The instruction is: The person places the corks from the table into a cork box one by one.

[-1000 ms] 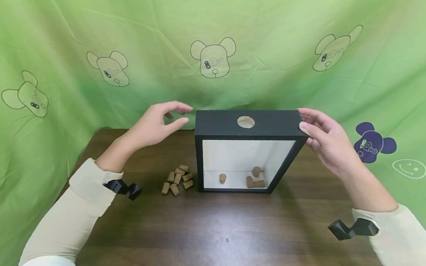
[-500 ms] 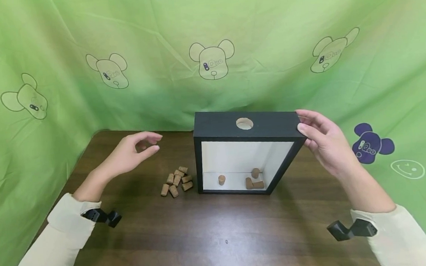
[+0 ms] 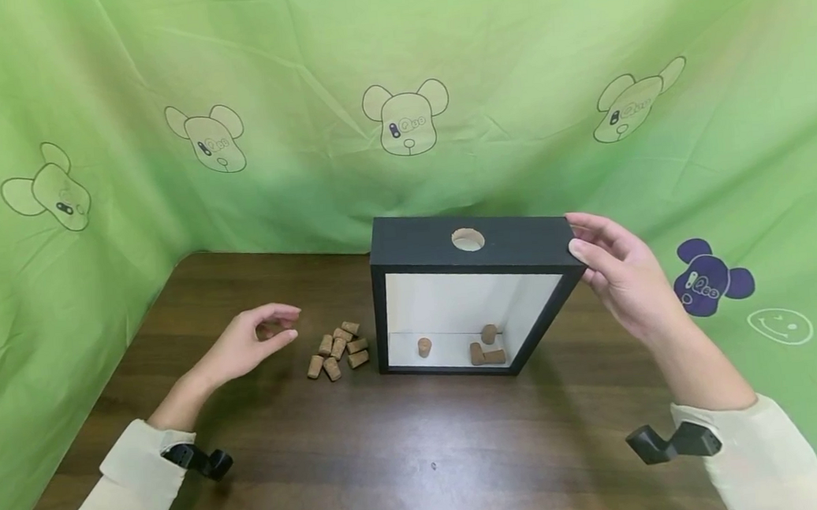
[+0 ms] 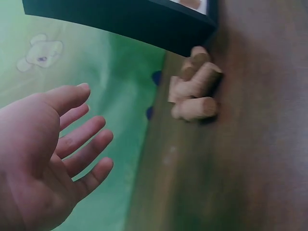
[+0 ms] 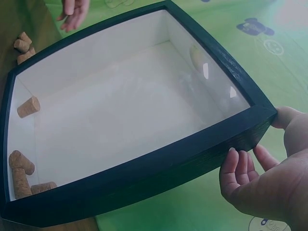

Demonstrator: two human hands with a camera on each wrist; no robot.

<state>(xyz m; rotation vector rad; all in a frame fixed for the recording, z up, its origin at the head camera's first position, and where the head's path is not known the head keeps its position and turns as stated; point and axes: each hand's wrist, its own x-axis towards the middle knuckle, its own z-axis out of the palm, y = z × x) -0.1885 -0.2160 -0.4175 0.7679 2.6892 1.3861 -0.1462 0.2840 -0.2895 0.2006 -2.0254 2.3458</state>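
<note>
Box: the black rectangular box [image 3: 521, 243], deep-framed and matt, with faint grain on its side, stands upright on the table right of the cork pile; its interior is smooth and white.
Hole: a round hole [image 3: 467, 240] with a raw, pale brown edge pierces the top.
Corks inside: four tan, speckled, stubby cork stoppers [image 3: 424, 347] lie or stand on the white floor, one apart towards the left, three towards the right.
Cork pile: loose brown tapered corks [image 3: 339, 347], grainy and blunt-ended, lie just left of the box.
Table: dark brown wood-grain tabletop [image 3: 338, 465] with a soft sheen.
Backdrop: creased green cloth [image 3: 289, 168] printed with bear heads.
Right hand: the right hand [image 3: 626, 271] grasps the box's upper right corner, thumb in front, fingers behind.
Left hand: the left hand [image 3: 247, 344] holds nothing, fingers loosely curved, near the pile's left side.
Since a second ago: the left hand has dropped from beside the box's upper left corner; the right hand's grasp and the four inner corks look unchanged.
</note>
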